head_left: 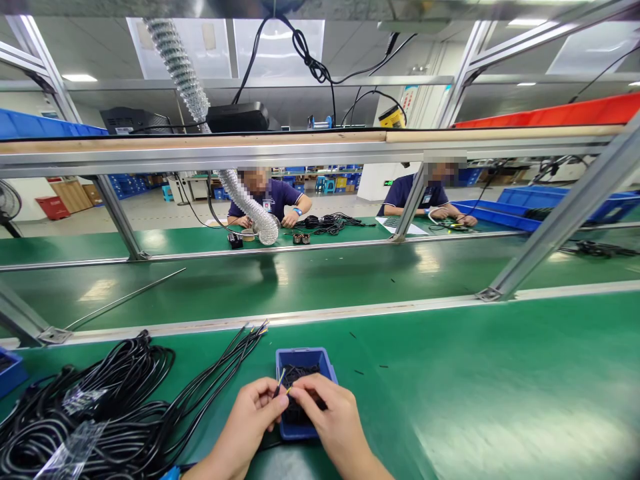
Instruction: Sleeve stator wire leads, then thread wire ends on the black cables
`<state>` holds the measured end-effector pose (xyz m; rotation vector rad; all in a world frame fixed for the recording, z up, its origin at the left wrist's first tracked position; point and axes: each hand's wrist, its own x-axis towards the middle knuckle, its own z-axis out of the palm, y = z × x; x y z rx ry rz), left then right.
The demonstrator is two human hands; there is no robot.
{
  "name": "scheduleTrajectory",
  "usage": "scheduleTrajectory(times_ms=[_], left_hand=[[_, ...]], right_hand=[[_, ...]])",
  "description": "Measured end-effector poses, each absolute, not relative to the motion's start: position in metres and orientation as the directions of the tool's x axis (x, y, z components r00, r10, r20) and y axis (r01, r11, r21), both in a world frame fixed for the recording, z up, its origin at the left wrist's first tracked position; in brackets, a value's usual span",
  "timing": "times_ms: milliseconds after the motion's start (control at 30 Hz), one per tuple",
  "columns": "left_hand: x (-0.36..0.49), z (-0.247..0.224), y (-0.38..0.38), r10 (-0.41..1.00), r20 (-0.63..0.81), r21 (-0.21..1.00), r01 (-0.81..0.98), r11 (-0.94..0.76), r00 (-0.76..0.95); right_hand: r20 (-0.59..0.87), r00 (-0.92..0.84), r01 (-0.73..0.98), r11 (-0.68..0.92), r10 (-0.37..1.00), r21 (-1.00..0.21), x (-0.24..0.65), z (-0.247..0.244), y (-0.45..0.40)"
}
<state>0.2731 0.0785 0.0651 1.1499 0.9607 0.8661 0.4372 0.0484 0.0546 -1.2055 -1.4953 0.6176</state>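
Between the thumb and fingers of my left hand (253, 415) is the end of a black cable (277, 389), with thin coloured wires sticking out of its sheath. My right hand (334, 408) meets it there, thumb and forefinger pinched at a yellow wire (289, 391); anything smaller in that pinch is hidden. Both hands are over a small blue bin (326, 360) holding many short black pieces that look like tubing. Left of the hands lies a heap of coiled black cables (115, 393), their stripped ends (260, 328) fanned toward the bin.
A few short black pieces (383, 366) lie on the green tabletop (490, 373). A metal rail (300, 319) runs behind the bin, with slanted posts (545, 220) at the sides. A thin rod (127, 298) rests beyond the rail. Two people (280, 200) work across the bench.
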Motion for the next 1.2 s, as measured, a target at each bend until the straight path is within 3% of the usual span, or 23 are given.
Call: scheduleTrajectory(times_ms=[133, 233, 300, 333, 567, 700, 767, 933, 1200], left_hand=[[0.273, 0.060, 0.081, 0.918, -0.179, 0.971, -0.088, 0.223, 0.355], [0.272, 0.059, 0.083, 0.908, -0.194, 0.966, -0.090, 0.243, 0.372], [0.272, 0.059, 0.082, 0.904, -0.199, 0.965, -0.086, 0.248, 0.379], [0.273, 0.060, 0.082, 0.903, -0.202, 0.964, -0.084, 0.251, 0.380], [0.273, 0.059, 0.083, 0.895, -0.216, 0.965, -0.053, 0.256, 0.391], [0.273, 0.059, 0.082, 0.895, -0.221, 0.967, -0.035, 0.254, 0.388], [0.273, 0.061, 0.081, 0.894, -0.225, 0.968, -0.014, 0.250, 0.387], [0.274, 0.064, 0.080, 0.889, -0.232, 0.969, 0.012, 0.247, 0.394], [0.273, 0.062, 0.081, 0.875, -0.230, 0.971, 0.037, 0.237, 0.425]], right_hand=[[0.453, -0.033, 0.592, 0.383, 0.891, -0.709, 0.445, 0.061, 0.052], [0.402, -0.115, 0.890, 0.274, 0.909, -0.365, 0.442, 0.054, 0.059], [0.360, -0.181, 0.947, 0.261, 0.915, -0.189, 0.436, 0.045, 0.065], [0.353, -0.199, 0.951, 0.267, 0.914, -0.158, 0.434, 0.041, 0.067], [0.377, -0.166, 0.942, 0.260, 0.911, -0.213, 0.440, 0.043, 0.066], [0.395, -0.146, 0.762, 0.358, 0.907, -0.540, 0.449, 0.058, 0.058], [0.436, -0.156, 0.661, 0.422, 0.886, -0.621, 0.452, 0.063, 0.055], [0.528, -0.218, 0.584, 0.543, 0.821, -0.603, 0.456, 0.071, 0.050], [0.530, -0.290, 0.597, 0.583, 0.797, -0.551, 0.454, 0.073, 0.048]])
